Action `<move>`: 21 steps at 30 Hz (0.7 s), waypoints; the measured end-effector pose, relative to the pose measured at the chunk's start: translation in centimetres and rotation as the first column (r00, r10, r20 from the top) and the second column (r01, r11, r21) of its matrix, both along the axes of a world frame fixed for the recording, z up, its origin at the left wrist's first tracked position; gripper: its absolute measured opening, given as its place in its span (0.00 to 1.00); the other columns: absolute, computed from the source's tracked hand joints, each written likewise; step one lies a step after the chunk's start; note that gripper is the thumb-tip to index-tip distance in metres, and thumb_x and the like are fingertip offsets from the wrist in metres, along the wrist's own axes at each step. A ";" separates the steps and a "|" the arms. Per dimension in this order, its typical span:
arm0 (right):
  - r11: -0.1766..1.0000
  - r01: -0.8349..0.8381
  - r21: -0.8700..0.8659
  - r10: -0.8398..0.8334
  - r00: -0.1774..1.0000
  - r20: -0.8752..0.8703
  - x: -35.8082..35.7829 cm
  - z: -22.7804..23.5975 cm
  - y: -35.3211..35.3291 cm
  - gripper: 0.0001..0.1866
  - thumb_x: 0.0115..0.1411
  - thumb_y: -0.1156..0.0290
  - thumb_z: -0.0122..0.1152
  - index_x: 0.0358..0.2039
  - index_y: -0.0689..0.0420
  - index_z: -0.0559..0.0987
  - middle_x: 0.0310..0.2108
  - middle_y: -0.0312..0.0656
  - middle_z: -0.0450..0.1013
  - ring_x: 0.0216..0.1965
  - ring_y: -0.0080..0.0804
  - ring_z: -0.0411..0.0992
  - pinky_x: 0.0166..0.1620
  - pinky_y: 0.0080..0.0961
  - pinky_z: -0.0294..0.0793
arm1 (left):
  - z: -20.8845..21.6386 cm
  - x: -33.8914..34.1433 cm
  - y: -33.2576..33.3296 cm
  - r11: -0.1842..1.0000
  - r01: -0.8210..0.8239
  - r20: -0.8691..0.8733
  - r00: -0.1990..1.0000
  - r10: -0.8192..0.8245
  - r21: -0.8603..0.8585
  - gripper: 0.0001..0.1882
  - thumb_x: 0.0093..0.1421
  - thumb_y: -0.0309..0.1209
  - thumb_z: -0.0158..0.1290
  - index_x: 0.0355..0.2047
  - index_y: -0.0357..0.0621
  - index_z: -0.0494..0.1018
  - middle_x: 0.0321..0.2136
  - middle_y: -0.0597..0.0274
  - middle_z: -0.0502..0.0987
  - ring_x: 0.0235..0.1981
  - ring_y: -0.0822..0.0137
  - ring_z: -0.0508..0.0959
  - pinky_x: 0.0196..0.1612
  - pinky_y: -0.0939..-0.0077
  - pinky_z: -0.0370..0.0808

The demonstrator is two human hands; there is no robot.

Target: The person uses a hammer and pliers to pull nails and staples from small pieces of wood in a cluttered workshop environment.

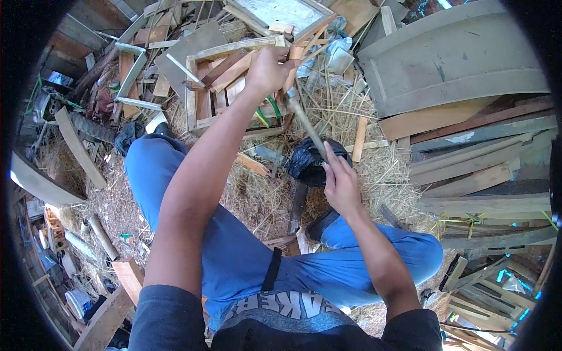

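My left hand (268,71) reaches out over a wooden crate frame (191,108), its fingers closed around the end of a short reddish-brown wooden piece (296,54) at the frame's far right corner. The grip is partly hidden. My right hand (341,182) is wrapped round the near end of a wooden-handled tool (307,126), perhaps a hammer. Its metal end (292,92) lies close to the wooden piece, just below my left fingers. Pliers with green and yellow handles (268,111) rest at the crate's near right side. Slats (235,73) lie across the crate.
A black plastic bag (310,164) sits beyond my right knee. Large curved panels (456,58) and stacked boards (474,164) fill the right side. Straw and wood scraps (360,137) cover the ground. A curved board (79,146) stands at left; a white bucket (77,302) is lower left.
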State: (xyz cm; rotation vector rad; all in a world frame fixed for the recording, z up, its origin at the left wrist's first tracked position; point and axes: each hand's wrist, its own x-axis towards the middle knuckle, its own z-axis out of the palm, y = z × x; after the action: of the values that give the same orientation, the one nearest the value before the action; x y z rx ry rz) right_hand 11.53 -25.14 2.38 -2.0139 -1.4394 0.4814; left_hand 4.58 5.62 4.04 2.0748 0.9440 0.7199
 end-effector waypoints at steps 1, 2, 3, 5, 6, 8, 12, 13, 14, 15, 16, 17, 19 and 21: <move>0.994 0.024 0.111 -0.019 0.999 -0.046 -0.3 0.5 0.2 0.31 0.64 0.81 0.54 0.68 0.51 0.66 0.39 0.56 0.73 0.35 0.58 0.75 0.39 0.44 0.76 | -0.1 0.1 0.0 1.000 -0.011 -0.001 1.000 0.011 0.014 0.17 0.57 0.38 0.65 0.42 0.40 0.82 0.28 0.46 0.83 0.29 0.52 0.83 0.37 0.57 0.77; 0.974 0.052 0.219 -0.032 0.995 -0.094 -0.5 0.9 0.3 0.30 0.65 0.79 0.53 0.68 0.50 0.65 0.40 0.57 0.73 0.36 0.59 0.75 0.39 0.46 0.77 | -0.2 0.1 -0.1 0.999 -0.023 -0.003 1.000 0.023 0.029 0.17 0.57 0.38 0.65 0.42 0.40 0.82 0.28 0.46 0.83 0.29 0.51 0.83 0.37 0.57 0.77; 0.983 0.078 0.166 -0.063 0.994 -0.091 -0.4 1.3 0.1 0.31 0.65 0.78 0.53 0.69 0.50 0.64 0.40 0.57 0.73 0.37 0.60 0.75 0.40 0.48 0.76 | 0.0 0.4 -0.3 1.000 -0.021 0.034 0.999 0.022 -0.015 0.17 0.57 0.37 0.65 0.42 0.40 0.82 0.28 0.45 0.83 0.29 0.51 0.83 0.37 0.57 0.77; 0.995 0.052 0.081 -0.052 0.999 -0.006 0.2 -0.1 0.0 0.31 0.65 0.80 0.53 0.69 0.52 0.64 0.40 0.57 0.73 0.37 0.60 0.75 0.39 0.47 0.76 | 0.5 0.4 -0.5 0.999 -0.025 -0.002 1.000 0.025 -0.023 0.18 0.57 0.39 0.65 0.43 0.39 0.82 0.32 0.46 0.84 0.34 0.54 0.84 0.40 0.60 0.78; 1.000 0.029 0.003 -0.029 0.997 0.074 0.2 -0.4 0.4 0.32 0.64 0.82 0.54 0.68 0.54 0.64 0.39 0.57 0.73 0.37 0.60 0.75 0.39 0.46 0.76 | 0.6 0.3 -0.2 0.999 -0.032 -0.040 0.999 0.031 -0.021 0.19 0.57 0.40 0.66 0.44 0.39 0.82 0.36 0.47 0.85 0.40 0.57 0.86 0.44 0.64 0.79; 0.999 0.034 -0.040 -0.032 0.998 0.060 0.1 -0.3 0.4 0.32 0.64 0.83 0.53 0.68 0.55 0.64 0.39 0.57 0.73 0.37 0.60 0.75 0.39 0.46 0.76 | 0.6 0.1 0.0 1.000 -0.005 -0.075 0.997 0.003 -0.018 0.19 0.58 0.40 0.65 0.44 0.39 0.82 0.36 0.48 0.85 0.39 0.57 0.86 0.43 0.63 0.79; 0.980 0.023 0.199 -0.020 1.000 -0.019 -0.5 0.6 0.7 0.31 0.64 0.80 0.53 0.69 0.54 0.63 0.41 0.57 0.73 0.38 0.60 0.75 0.40 0.49 0.76 | 0.4 -0.1 0.0 0.999 -0.011 -0.042 0.999 0.010 -0.038 0.18 0.58 0.37 0.66 0.45 0.39 0.82 0.36 0.48 0.85 0.38 0.59 0.86 0.42 0.65 0.79; 0.980 0.024 0.199 -0.023 1.000 -0.008 -0.5 0.7 0.7 0.32 0.64 0.81 0.53 0.69 0.53 0.63 0.41 0.57 0.73 0.38 0.60 0.75 0.40 0.48 0.76 | 0.4 0.0 0.2 0.998 -0.005 -0.023 1.000 0.004 -0.063 0.18 0.58 0.36 0.66 0.45 0.39 0.82 0.36 0.49 0.85 0.37 0.61 0.86 0.42 0.67 0.79; 0.980 0.024 0.198 -0.023 1.000 -0.008 -0.4 0.3 0.5 0.32 0.64 0.81 0.53 0.69 0.53 0.63 0.41 0.57 0.73 0.38 0.60 0.75 0.40 0.48 0.76 | 0.3 0.0 0.3 0.996 0.001 -0.003 1.000 -0.001 -0.088 0.18 0.58 0.35 0.66 0.46 0.39 0.82 0.36 0.49 0.85 0.37 0.63 0.86 0.41 0.68 0.79; 0.992 0.025 0.122 -0.029 0.999 0.026 -0.2 -0.2 0.6 0.32 0.64 0.82 0.53 0.69 0.54 0.63 0.39 0.56 0.73 0.37 0.60 0.75 0.39 0.47 0.75 | 0.4 -0.1 -0.1 0.998 -0.033 0.013 0.999 0.034 -0.061 0.17 0.59 0.34 0.65 0.46 0.38 0.81 0.35 0.48 0.85 0.36 0.67 0.85 0.40 0.71 0.79; 0.999 0.029 0.046 -0.032 0.998 0.060 0.0 -0.5 0.6 0.33 0.64 0.83 0.53 0.69 0.55 0.63 0.38 0.56 0.72 0.36 0.59 0.75 0.38 0.47 0.75 | 0.6 0.2 -0.2 0.998 -0.028 0.018 0.999 0.029 -0.061 0.17 0.59 0.34 0.65 0.46 0.38 0.81 0.35 0.48 0.85 0.36 0.67 0.85 0.40 0.71 0.79; 0.994 0.037 0.107 -0.038 0.999 0.006 0.3 -0.5 0.4 0.32 0.64 0.82 0.53 0.69 0.54 0.63 0.36 0.56 0.72 0.35 0.59 0.74 0.38 0.46 0.75 | 0.8 0.6 -0.3 0.995 -0.030 0.076 0.996 0.037 -0.091 0.17 0.59 0.33 0.65 0.46 0.37 0.81 0.35 0.48 0.85 0.36 0.67 0.85 0.40 0.71 0.79; 0.987 0.054 0.152 -0.052 0.999 -0.017 0.2 0.0 0.5 0.32 0.65 0.82 0.53 0.69 0.54 0.63 0.36 0.56 0.71 0.34 0.58 0.74 0.38 0.46 0.75 | 0.5 0.5 0.0 0.997 -0.033 0.189 0.981 0.046 -0.067 0.18 0.58 0.37 0.65 0.44 0.39 0.82 0.32 0.46 0.84 0.33 0.55 0.86 0.41 0.63 0.79; 0.982 0.079 0.171 -0.076 0.997 -0.023 0.0 0.6 0.7 0.31 0.66 0.82 0.53 0.69 0.54 0.64 0.35 0.56 0.71 0.32 0.56 0.73 0.38 0.42 0.75 | 0.0 0.3 -0.1 0.998 -0.047 0.117 0.992 0.053 -0.053 0.18 0.58 0.37 0.64 0.44 0.38 0.82 0.32 0.46 0.84 0.33 0.55 0.86 0.42 0.63 0.79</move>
State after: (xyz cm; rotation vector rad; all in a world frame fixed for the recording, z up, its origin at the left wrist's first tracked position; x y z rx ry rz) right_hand 11.56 -24.46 2.96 -1.9159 -1.3392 0.3278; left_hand 4.87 5.48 4.00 1.9487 0.9404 0.8280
